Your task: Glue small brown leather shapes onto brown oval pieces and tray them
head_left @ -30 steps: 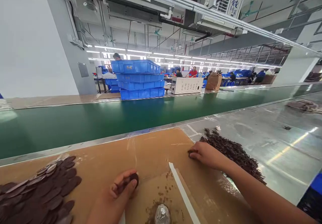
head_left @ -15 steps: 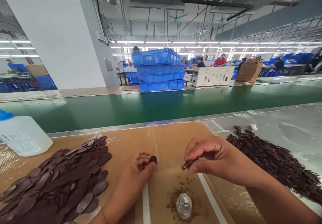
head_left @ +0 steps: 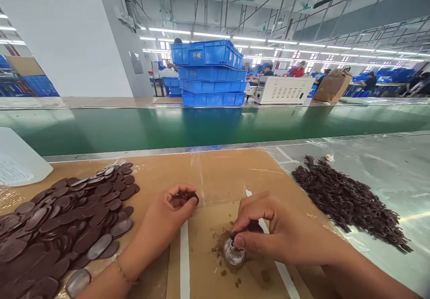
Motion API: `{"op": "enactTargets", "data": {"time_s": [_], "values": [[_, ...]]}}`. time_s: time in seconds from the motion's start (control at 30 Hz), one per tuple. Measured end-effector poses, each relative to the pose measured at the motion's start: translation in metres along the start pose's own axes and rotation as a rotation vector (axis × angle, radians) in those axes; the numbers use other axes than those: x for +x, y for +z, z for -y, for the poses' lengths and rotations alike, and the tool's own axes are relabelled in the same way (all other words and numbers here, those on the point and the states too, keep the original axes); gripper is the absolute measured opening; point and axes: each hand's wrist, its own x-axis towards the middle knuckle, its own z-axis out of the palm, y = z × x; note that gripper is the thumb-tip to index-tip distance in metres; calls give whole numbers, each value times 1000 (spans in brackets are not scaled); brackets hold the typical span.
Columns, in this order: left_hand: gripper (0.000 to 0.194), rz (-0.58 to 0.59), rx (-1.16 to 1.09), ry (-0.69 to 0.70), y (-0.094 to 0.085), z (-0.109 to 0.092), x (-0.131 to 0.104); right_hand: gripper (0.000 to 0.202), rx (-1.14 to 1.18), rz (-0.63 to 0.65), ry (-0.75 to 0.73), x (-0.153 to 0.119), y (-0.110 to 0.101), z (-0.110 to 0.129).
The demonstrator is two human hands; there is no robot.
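Note:
My left hand (head_left: 173, 211) is closed over the cardboard, pinching a small dark brown disc (head_left: 192, 197) between thumb and fingers. Between the white tape strips sits a small clear glass-like dish (head_left: 233, 252) with brown stains around it. My right hand (head_left: 257, 227) is at the dish, its thumb and fingertips pinching a small dark brown piece (head_left: 233, 235) at the rim; the fingers partly cover it. A large heap of dark brown oval discs (head_left: 83, 214) lies to the left. On the right is a pile of small, twisted dark pieces (head_left: 349, 196).
A white translucent bottle (head_left: 20, 160) stands at the left edge. Beyond the cardboard (head_left: 231, 169) runs a green belt (head_left: 141, 126). Stacked blue crates (head_left: 210, 72), a beige metal box (head_left: 284, 89) and a brown paper bag (head_left: 332, 86) stand behind it. People are in the background.
My right hand has moved down and left to the clear dish with its dark piece. My left hand, still holding the disc, appears slightly further left. The view has tilted down.

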Motion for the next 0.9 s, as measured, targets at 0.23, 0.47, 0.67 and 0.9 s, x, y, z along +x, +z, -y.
{"op": "enactTargets", "data": {"time_s": [0.23, 0.47, 0.67, 0.9], "values": [[40, -29, 118, -37, 0, -5, -5, 6, -55, 3, -22, 1, 5, -6], [38, -41, 155, 12, 3, -8, -5, 9, -97, 27, -48, 2, 8, -3], [39, -49, 157, 7, 4, -10, -6, 10, -80, 14, -57, 3, 7, -2], [37, -43, 24, -21, 6, -14, -10, 6, 53, -16, 0, 1, 8, -2]]}}
